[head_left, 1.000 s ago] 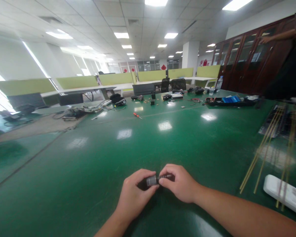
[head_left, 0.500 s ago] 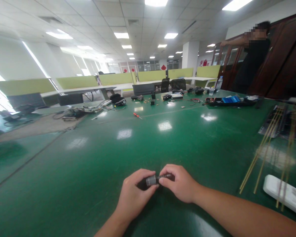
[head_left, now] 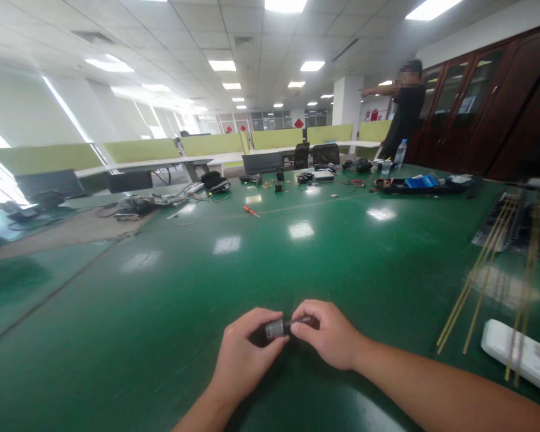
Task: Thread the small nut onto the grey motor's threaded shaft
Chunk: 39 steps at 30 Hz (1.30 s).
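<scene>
Head view: grey-and-black cylinder [head_left: 275,329] with thin dark shaft [head_left: 305,320], held over glossy green table [head_left: 270,264]; long axis nearly crosswise, shaft pointing right, slightly up-frame. Left hand [head_left: 245,343] grasping cylinder, right hand [head_left: 330,336] pinching shaft.

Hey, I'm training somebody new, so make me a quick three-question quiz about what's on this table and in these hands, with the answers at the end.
1. True or false: the red screwdriver lies on the green table, farther out than the left hand and the right hand.

2. Multiple choice: what grips the body of the gray cylinder?
A) the right hand
B) the left hand
C) neither hand

3. Fill in the blank: the thin yellow sticks lie toward the person's ____ side.

Key: 1. True. 2. B. 3. Right.
</scene>
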{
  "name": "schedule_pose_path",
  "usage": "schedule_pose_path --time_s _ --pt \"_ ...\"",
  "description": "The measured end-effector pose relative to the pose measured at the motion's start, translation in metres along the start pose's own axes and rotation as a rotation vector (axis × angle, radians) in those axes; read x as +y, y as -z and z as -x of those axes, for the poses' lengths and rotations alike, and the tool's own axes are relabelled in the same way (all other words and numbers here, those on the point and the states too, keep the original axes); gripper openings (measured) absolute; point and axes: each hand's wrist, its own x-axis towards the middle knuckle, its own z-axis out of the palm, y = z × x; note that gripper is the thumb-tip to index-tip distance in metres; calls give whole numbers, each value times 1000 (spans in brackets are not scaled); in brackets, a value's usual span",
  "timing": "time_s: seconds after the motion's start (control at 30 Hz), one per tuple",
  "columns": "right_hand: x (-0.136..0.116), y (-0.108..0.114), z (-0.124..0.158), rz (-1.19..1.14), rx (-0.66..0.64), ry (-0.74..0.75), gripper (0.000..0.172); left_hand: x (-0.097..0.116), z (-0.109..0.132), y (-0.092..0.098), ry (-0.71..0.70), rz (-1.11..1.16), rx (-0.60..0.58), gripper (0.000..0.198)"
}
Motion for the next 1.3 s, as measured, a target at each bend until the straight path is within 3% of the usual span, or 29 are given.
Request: schedule_pose_path --time_s 1.3 --pt "-1 0 -1 -101 8 -48 9 -5 2 -1 31 18 6 23"
